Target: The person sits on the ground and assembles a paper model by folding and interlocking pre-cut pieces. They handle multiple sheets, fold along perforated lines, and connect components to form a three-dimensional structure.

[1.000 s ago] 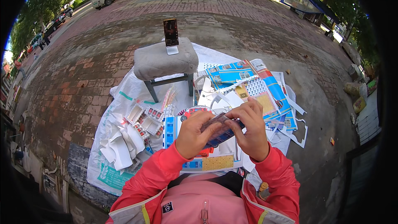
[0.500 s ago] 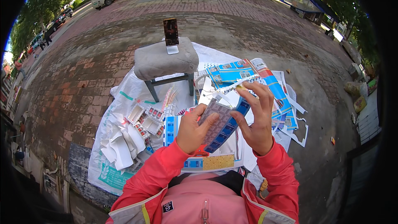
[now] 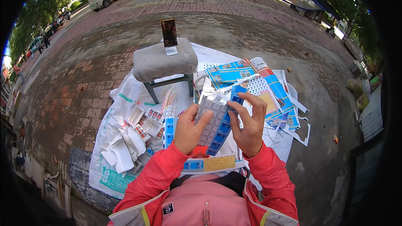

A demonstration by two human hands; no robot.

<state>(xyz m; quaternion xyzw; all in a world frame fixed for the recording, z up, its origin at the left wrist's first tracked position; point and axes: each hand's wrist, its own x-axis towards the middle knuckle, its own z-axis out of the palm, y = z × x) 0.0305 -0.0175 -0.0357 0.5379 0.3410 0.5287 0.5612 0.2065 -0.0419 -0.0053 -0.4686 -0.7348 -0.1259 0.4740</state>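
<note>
In front of my chest, a printed card sheet (image 3: 212, 119) with a grey grid face and a blue strip along one side is held tilted between my hands. My left hand (image 3: 188, 133) grips its left side, thumb on the grey face. Against the blue strip, the fingers and thumb of my right hand (image 3: 248, 126) pinch its edge. Below the card, a printed sheet with a yellow panel (image 3: 220, 163) lies near my lap. Part of a red piece (image 3: 199, 151) shows under the card; its kind is unclear.
A grey-covered stool (image 3: 165, 62) holds a phone (image 3: 169, 33) on a white stand. On the white woven sheet (image 3: 111, 150) lie several small folded paper boxes (image 3: 147, 124), white curved card pieces (image 3: 124, 147), blue printed sheets (image 3: 234, 75) and white cut-off strips (image 3: 309, 132).
My right hand has shifted left and down along the card. The blue strip now stands more upright, and the white offcut near my right fingers has moved away from them.
</note>
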